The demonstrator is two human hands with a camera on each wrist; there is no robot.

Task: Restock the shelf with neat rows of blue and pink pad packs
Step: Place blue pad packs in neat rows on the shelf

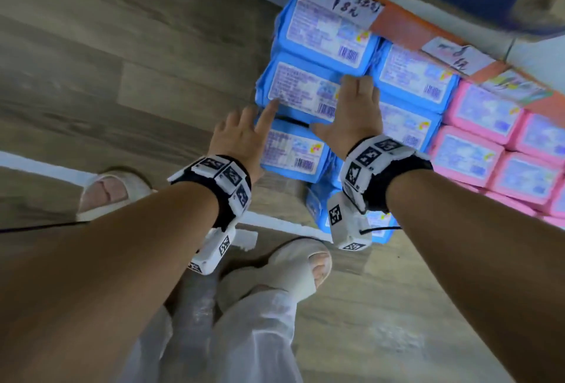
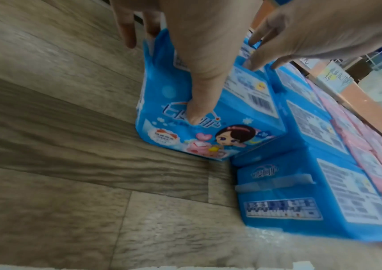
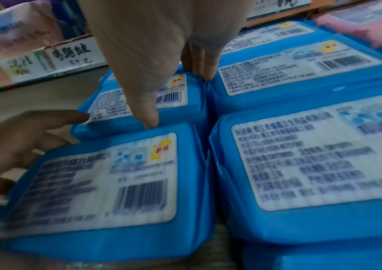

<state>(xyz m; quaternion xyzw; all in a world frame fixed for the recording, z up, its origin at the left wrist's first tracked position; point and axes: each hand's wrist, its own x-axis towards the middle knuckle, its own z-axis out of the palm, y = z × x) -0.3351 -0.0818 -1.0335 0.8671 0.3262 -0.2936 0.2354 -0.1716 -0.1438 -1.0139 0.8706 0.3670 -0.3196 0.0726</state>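
Observation:
Blue pad packs lie label-up in two columns, with pink packs [image 1: 489, 144] stacked to their right. My right hand [image 1: 351, 110] lies over the middle blue pack [image 1: 293, 89]. Its fingertips [image 3: 199, 73] are tucked into the gap beside the right column, and its thumb [image 3: 150, 122] presses the pack's near edge. My left hand [image 1: 244, 132] is spread at the left. Its index finger [image 3: 79, 115] touches that pack's label, and its thumb [image 2: 194, 113] presses the printed front of the nearest blue pack [image 2: 185, 142].
An orange shelf edge [image 1: 406, 28] with handwritten price tags [image 1: 345, 0] runs above the packs. More blue packs [image 2: 312, 201] sit lower, by my right foot [image 1: 299, 269]. Wood-look floor [image 1: 122, 61] lies to the left, with my left foot [image 1: 110, 193] on it.

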